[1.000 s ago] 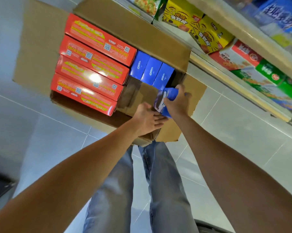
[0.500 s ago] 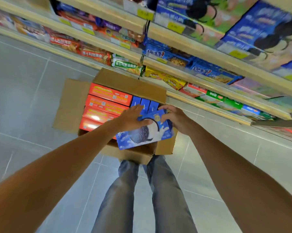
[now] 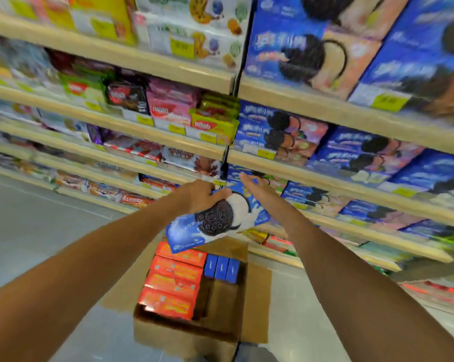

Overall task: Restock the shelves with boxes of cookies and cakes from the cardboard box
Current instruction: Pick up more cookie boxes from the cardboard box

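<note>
I hold a blue cookie box [image 3: 215,223] with a large black sandwich cookie printed on it, tilted, in front of the shelves. My left hand [image 3: 198,194] grips its upper left edge. My right hand [image 3: 257,189] presses flat against its upper right side. Below it, the open cardboard box [image 3: 189,335] stands on the floor with several red boxes [image 3: 173,283] stacked at its left and three small blue boxes [image 3: 222,266] upright at its back. The right half of the cardboard box is empty.
Wooden shelves [image 3: 312,176] run across the view in several tiers. Matching blue cookie boxes [image 3: 351,152] fill the right bays, and mixed snack packs [image 3: 168,108] fill the left bays. Grey tiled floor [image 3: 38,226] lies at the left.
Both hands have lifted the blue cookie box out of the cardboard box and up toward the shelves. My view has risen from the floor to the shelf fronts.
</note>
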`<state>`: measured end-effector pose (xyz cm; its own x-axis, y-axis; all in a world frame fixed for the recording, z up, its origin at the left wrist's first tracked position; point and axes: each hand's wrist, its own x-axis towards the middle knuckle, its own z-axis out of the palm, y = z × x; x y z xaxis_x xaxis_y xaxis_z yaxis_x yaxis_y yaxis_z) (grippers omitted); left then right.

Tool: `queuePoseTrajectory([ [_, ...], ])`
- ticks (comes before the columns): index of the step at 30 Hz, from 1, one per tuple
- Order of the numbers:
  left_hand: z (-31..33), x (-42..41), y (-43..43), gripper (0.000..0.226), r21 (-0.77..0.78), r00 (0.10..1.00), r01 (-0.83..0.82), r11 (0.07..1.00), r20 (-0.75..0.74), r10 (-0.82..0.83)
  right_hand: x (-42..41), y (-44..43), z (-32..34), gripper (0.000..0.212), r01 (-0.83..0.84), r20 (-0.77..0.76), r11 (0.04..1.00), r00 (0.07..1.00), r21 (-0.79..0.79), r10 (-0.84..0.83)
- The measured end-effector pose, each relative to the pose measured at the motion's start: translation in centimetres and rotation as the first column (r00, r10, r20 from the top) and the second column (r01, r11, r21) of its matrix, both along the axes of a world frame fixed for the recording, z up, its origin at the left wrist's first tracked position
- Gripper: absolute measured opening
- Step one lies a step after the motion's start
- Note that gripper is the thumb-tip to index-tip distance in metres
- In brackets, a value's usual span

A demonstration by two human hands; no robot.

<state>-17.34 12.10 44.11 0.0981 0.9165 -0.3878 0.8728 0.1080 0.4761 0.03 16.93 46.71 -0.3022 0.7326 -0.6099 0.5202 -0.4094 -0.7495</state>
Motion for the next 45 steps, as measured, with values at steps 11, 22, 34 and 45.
queuePoseTrajectory([
  [11, 24.2, 2.5, 4.7, 0.063, 0.463, 0.947, 0.233, 0.856, -0.307, -0.092, 2.4, -0.1, 21.9, 0.054, 0.286, -0.179, 0.674, 0.958, 0.681, -0.225],
  [22, 40.9, 8.7, 8.8, 0.061, 0.726, 0.928, 0.334, 0.600, -0.366, -0.074, 8.7, 4.0, 37.2, 0.051, 0.355, -0.273, 0.344, 0.925, 0.869, -0.265],
  [34, 48.7, 14.1, 12.8, 0.077, 0.745, 0.929, 0.316, 0.587, -0.368, -0.032, 14.6, 9.1, 43.9, 0.046, 0.478, -0.430, 0.103, 0.850, 0.872, -0.303],
  [45, 51.7, 13.5, 16.8, 0.069, 0.838, 0.856, 0.425, 0.343, -0.495, 0.148, 13.5, 14.3, 44.7, 0.022, 0.633, -0.624, 0.136, 0.774, 0.762, -0.109],
])
